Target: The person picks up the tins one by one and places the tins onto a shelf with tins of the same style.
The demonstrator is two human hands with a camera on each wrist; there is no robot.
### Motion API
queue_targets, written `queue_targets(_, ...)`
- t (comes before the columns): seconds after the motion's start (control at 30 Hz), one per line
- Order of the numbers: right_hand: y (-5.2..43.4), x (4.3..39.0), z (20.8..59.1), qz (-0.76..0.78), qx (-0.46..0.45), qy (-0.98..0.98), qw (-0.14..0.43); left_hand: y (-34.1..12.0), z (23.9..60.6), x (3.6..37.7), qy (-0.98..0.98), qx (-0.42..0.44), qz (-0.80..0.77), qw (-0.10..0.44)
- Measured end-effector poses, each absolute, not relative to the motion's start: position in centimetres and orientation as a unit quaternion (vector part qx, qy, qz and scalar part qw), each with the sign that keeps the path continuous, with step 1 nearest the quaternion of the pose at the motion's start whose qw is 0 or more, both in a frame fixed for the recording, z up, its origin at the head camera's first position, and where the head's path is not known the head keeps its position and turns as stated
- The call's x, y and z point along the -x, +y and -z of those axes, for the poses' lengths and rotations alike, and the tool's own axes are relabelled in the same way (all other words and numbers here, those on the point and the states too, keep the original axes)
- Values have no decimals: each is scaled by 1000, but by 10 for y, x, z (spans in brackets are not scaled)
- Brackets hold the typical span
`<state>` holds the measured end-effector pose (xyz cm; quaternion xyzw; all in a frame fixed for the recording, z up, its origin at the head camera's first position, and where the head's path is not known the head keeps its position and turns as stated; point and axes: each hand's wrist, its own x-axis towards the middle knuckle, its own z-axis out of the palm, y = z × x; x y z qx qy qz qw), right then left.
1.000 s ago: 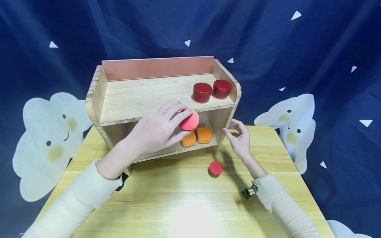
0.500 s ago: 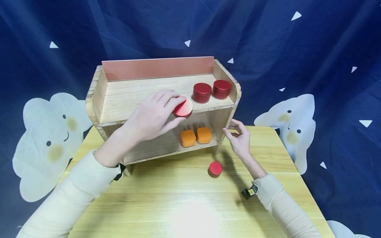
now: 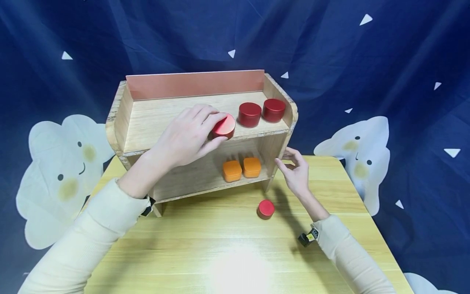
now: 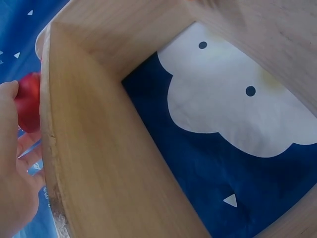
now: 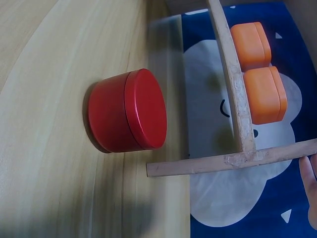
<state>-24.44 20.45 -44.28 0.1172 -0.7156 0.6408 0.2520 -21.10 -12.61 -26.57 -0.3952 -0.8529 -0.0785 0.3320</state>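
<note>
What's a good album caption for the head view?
Left hand holds a round red metal tin near two matching tins atop a wooden shelf; right hand at the shelf's side.

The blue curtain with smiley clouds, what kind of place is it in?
Maybe an indoor play or filming corner: the blue curtain with smiling clouds hangs behind a wood-grained table holding a wooden shelf.

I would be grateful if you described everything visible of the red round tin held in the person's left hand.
The red round tin is a short cylinder, metallic-looking, with a flat top that catches pale light and a darker side. The person's left hand pinches it, covering its left part. It appears tilted, top tipped towards the person, at the front edge of the pale wooden upper shelf. Whether its base touches that shelf is unclear.
</note>
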Motion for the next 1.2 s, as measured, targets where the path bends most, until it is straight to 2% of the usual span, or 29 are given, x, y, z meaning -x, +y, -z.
queue_targets(1.2, 205, 244, 443, -640, -126, -714, 254, -114, 259, 230, -905, 334, 34, 261)
